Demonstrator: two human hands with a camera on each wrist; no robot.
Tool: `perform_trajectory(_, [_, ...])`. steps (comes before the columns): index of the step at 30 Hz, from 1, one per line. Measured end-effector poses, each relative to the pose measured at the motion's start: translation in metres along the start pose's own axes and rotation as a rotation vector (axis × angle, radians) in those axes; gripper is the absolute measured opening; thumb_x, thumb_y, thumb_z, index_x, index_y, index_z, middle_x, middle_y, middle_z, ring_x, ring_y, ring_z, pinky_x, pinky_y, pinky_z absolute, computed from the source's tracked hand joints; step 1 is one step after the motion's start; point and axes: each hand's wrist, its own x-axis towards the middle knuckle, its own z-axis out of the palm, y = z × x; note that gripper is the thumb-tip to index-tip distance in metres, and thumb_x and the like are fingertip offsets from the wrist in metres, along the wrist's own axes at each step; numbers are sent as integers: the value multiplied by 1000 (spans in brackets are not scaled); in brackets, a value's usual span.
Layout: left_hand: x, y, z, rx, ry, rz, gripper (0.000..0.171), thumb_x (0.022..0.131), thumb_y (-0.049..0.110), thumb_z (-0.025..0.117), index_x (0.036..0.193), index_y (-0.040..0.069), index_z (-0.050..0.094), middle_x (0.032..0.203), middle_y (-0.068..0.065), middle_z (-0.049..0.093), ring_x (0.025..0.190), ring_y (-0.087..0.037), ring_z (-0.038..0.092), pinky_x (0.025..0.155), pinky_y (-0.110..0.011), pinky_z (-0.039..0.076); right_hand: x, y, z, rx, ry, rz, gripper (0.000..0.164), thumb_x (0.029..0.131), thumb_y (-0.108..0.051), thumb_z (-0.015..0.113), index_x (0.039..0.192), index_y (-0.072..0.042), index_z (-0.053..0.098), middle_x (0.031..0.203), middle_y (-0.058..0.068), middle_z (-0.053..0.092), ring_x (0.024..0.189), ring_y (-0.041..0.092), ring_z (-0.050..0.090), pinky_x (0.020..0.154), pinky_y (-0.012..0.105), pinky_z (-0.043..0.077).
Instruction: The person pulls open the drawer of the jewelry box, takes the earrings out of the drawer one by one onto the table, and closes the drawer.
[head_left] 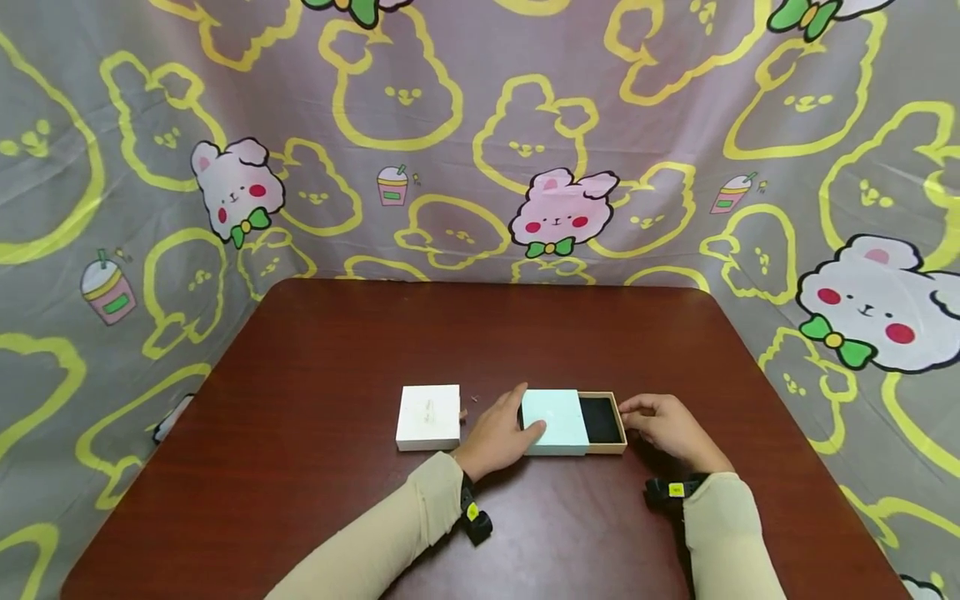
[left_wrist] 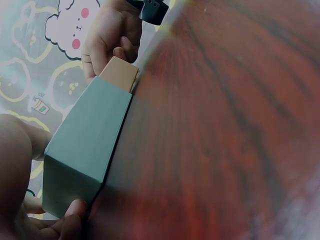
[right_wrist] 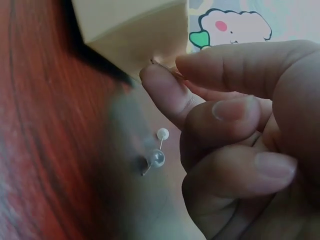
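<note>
A pale blue drawer box (head_left: 555, 422) lies on the table, its kraft-coloured inner drawer (head_left: 604, 450) partly out to the right and showing a black lining (head_left: 601, 420). My left hand (head_left: 497, 433) grips the left end of the blue sleeve, thumb at the near side and fingers at the far side. At the drawer's right end is my right hand (head_left: 671, 429). In the right wrist view its thumb and forefinger pinch a thin brown pull tab (right_wrist: 172, 71) against the drawer's end face. Two small pearl-like studs (right_wrist: 157, 158) with thin pins lie on the table below that hand.
A white box (head_left: 428, 417) with a small brown tab sits left of my left hand. Tiny bits (head_left: 474, 398) lie between them, too small to make out. A patterned cloth (head_left: 450, 167) hangs behind the dark red table (head_left: 480, 333).
</note>
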Motion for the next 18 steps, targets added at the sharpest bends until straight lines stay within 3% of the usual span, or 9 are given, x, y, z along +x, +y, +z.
perform_trajectory(9, [1,0,-5,6,-7,20,75,97,49,51,154,8,26,149,-15,38,111,-26,59,101,-47,39,3,-2,6,-48,17,1,13,89,-6,68,102,-2,70,72,6,60,57,18,50,51,30,44])
perform_trajectory(18, [4,3,-3,31,-21,4,75,96,48,52,154,7,26,150,-14,38,127,-29,48,103,-46,37,2,2,6,-69,19,-3,13,89,-6,68,101,-2,70,70,3,59,56,17,49,50,29,43])
